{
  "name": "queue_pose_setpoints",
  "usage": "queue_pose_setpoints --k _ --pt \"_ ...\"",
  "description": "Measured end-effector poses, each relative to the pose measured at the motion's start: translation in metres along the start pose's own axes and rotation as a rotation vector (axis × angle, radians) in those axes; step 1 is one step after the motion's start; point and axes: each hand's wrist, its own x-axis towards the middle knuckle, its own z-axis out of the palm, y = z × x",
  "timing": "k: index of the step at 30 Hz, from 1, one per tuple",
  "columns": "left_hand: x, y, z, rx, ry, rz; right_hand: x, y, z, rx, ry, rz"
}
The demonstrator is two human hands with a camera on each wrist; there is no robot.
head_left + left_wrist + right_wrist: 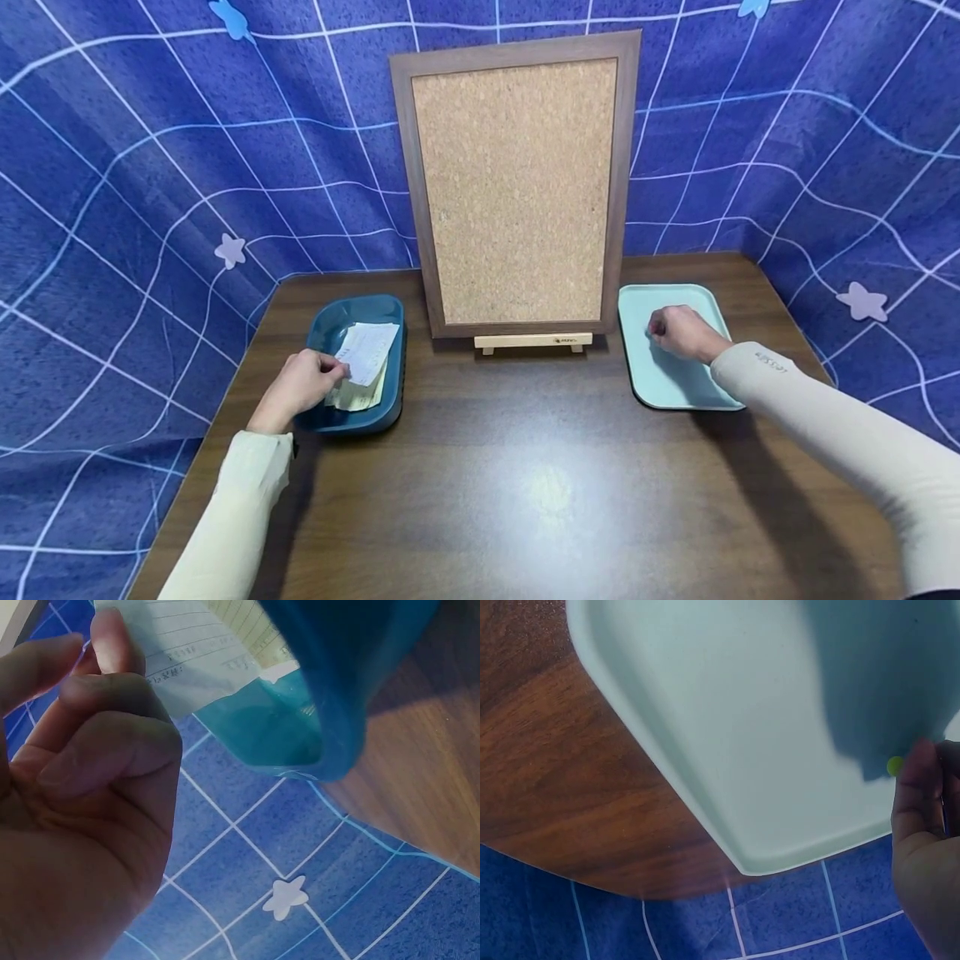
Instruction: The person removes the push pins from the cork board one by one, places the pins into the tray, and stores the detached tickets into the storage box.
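On the left, my left hand (303,383) reaches over the rim of the blue basket (397,375) and pinches the edge of a white paper slip (367,350) between thumb and finger. Beneath that slip lie pale yellowish lined papers (363,397) in the basket; the left wrist view shows handwriting on the top slip (187,656). My right hand (684,332) is above the pale green tray (637,358). At its fingertips the right wrist view shows a small yellow-green round push pin (895,766), pinched by the fingers; its point is hidden.
A cork board (517,192) in a brown frame stands upright at the back of the wooden table (480,500), on a small light wood stand (532,342). A blue curtain (315,150) with white lines surrounds the table's back and sides.
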Motion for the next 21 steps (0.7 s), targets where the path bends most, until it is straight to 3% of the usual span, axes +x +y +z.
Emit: queue_pose_setpoints --k 9,13,17,21 --pt "0.002 0.005 -0.006 0.035 0.071 0.024 -0.004 -0.001 -0.002 0.008 -0.006 0.005" --pt "0.004 0.016 -0.007 0.033 0.151 0.091 0.001 -0.003 -0.006 -0.011 0.019 -0.004" --pt "0.007 0.032 -0.01 0.016 0.211 0.161 0.008 -0.013 -0.016 -0.027 0.117 -0.007" --pt "0.01 0.048 -0.011 0.0 0.244 0.194 0.014 -0.029 -0.026 -0.072 0.31 0.059"
